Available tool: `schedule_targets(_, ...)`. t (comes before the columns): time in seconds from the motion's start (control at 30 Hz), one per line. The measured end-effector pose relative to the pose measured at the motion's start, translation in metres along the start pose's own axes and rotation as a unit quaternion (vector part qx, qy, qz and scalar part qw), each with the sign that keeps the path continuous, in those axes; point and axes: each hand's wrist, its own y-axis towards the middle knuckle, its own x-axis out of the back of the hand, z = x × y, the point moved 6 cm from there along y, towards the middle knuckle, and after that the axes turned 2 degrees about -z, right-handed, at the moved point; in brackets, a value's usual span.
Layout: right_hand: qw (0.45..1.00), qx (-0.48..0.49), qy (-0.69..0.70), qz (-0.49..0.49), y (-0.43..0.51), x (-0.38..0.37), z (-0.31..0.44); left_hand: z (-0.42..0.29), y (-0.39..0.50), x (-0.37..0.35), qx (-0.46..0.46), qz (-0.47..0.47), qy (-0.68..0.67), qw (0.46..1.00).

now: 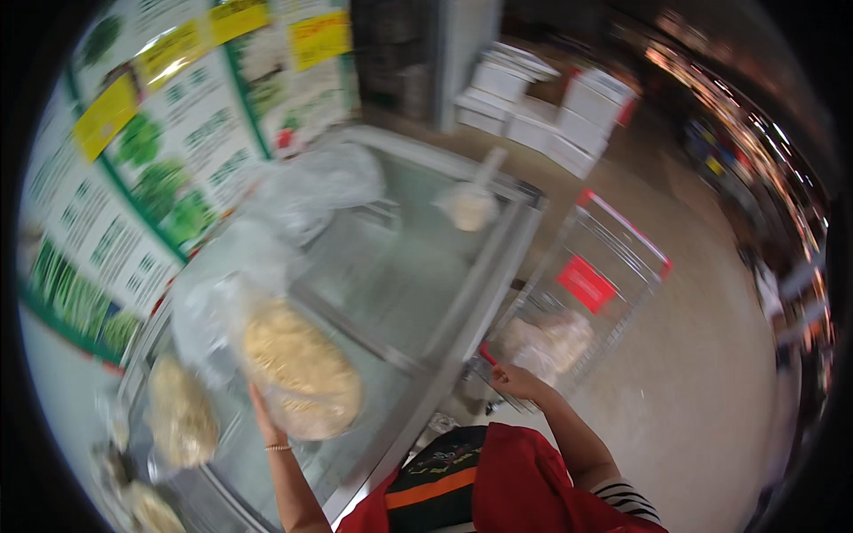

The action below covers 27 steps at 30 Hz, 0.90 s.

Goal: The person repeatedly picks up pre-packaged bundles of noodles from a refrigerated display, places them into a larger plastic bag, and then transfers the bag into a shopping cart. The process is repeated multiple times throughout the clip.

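Observation:
My left hand (264, 416) is at the left side of a large clear plastic bag (303, 373) full of pale yellow food pieces, its fingers partly hidden by the bag. The bag is over a glass-and-metal display counter (386, 286). At the near corner of a wire shopping cart (633, 293), my right hand (518, 382) is curled at the red-ended handle. Pale filled plastic bags (550, 340) lie in the cart. Blur hides what exactly the food is.
Another filled bag (183, 413) rests on the counter's left part. Crumpled clear plastic (320, 180) lies along its back, and a white-handled scoop (470, 203) at the far right. Vegetable posters (186, 140) stand behind. White boxes (553, 110) are stacked beyond the counter.

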Motion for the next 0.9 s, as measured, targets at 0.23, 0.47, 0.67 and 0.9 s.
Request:
schedule_targets(0.23, 0.951, -0.294, 0.059, -0.07, -0.141, 0.004, -0.145, 0.004, -0.019, -0.097, -0.004, -0.011, -0.066, 0.998)
schedule_targets(0.47, 0.971, -0.211, 0.059, -0.097, -0.12, -0.024, -0.158, 0.037, 0.011, -0.094, 0.044, -0.02, -0.057, 0.997)
schedule_targets(0.67, 0.928, -0.318, 0.03, -0.191, -0.03, -0.006, -0.266, 0.025, 0.001, -0.069, -0.104, -0.026, 0.242, 0.964)
schedule_targets(0.9, 0.916, -0.323, 0.089, -0.22, 0.06, -0.025, -0.362, 0.034, -0.02, -0.171, -0.339, -0.022, 0.655, 0.675)
